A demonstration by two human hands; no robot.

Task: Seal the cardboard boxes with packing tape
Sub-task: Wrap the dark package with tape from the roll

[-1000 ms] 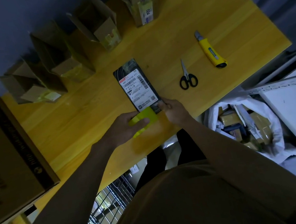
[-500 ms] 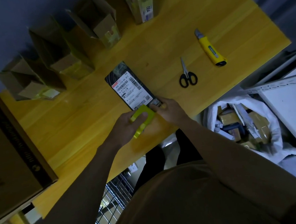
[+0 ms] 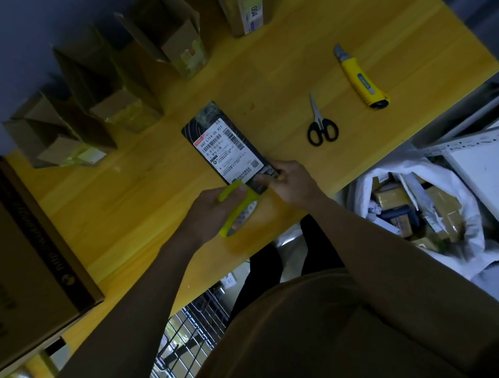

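Note:
A flat dark box (image 3: 204, 122) with a white shipping label lies on the yellow wooden table (image 3: 290, 61), near its front edge. My left hand (image 3: 211, 214) grips a yellow-green tape dispenser (image 3: 239, 208) right at the box's near end. My right hand (image 3: 290, 181) pinches the box's near right corner, fingers curled on it. Several open cardboard boxes (image 3: 177, 39) stand along the table's far left side.
Black scissors (image 3: 321, 126) and a yellow utility knife (image 3: 360, 80) lie to the right on the table. A big brown carton (image 3: 11, 250) sits at the left edge. A white bag of parcels (image 3: 414, 211) is beside the table, a wire basket (image 3: 189, 327) below it.
The dark box has turned a little, its far end swinging left. Both hands have stayed at its near end with the dispenser.

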